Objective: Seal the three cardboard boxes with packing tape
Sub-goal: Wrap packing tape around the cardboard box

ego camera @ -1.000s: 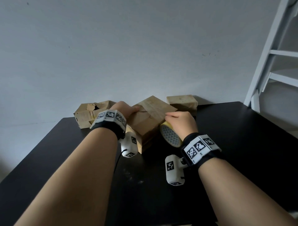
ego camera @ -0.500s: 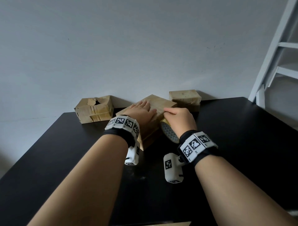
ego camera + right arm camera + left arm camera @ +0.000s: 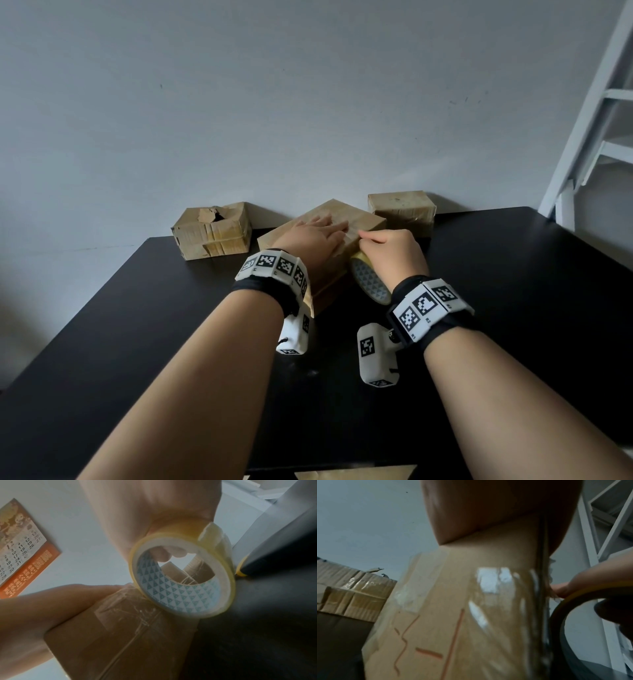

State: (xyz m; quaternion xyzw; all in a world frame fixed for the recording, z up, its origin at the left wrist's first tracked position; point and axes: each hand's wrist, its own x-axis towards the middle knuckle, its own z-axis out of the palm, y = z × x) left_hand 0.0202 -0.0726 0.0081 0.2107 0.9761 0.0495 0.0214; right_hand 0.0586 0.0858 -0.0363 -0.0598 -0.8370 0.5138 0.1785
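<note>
Three cardboard boxes stand on the black table (image 3: 513,291) near the wall. The middle box (image 3: 363,219) lies turned at an angle, and its side (image 3: 453,615) shows shiny clear tape. My left hand (image 3: 318,233) lies flat on its top with straight fingers. My right hand (image 3: 394,250) grips a yellowish roll of packing tape (image 3: 370,284) (image 3: 181,577) against the box's right edge, fingers curled through the core. The left box (image 3: 212,229) has a torn top. The right box (image 3: 400,209) stands by the wall.
A white ladder frame (image 3: 589,120) stands at the right beyond the table. A wall calendar (image 3: 22,550) shows in the right wrist view. A strip of cardboard (image 3: 352,474) peeks in at the table's near edge.
My left hand has slid from the box's near left corner onto its top and flattened out. The right hand with the tape roll has stayed at the box's right edge.
</note>
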